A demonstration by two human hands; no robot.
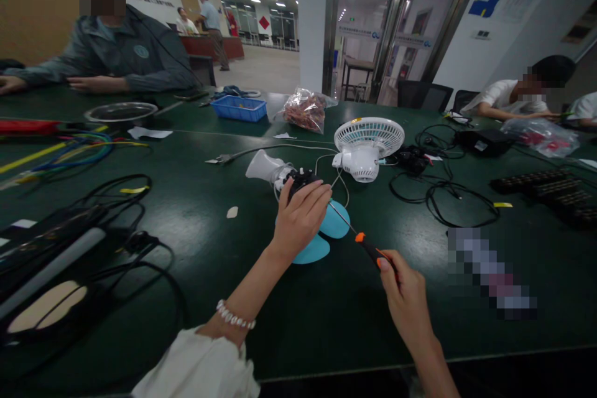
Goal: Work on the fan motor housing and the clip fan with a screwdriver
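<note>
My left hand (301,217) wraps over a black fan motor part (303,177), mostly hidden beneath the fingers. A white flared plastic piece (263,166) adjoins this part on the left. Below the hand, blue fan blades (336,219) rest on the table. In my right hand (403,292) is a screwdriver (368,249) with a black and orange handle, held at an angle. Its shaft points up and left to the fingertips of my left hand, where the tip's exact contact cannot be made out. Behind stands a white fan head with a round grille (368,137).
On the dark green table (200,230), black cables (448,205) lie to the right and more cables to the left. A blue basket (239,109) and a bag of reddish-brown pieces (305,111) sit farther back. Other people sit across the table at left and right.
</note>
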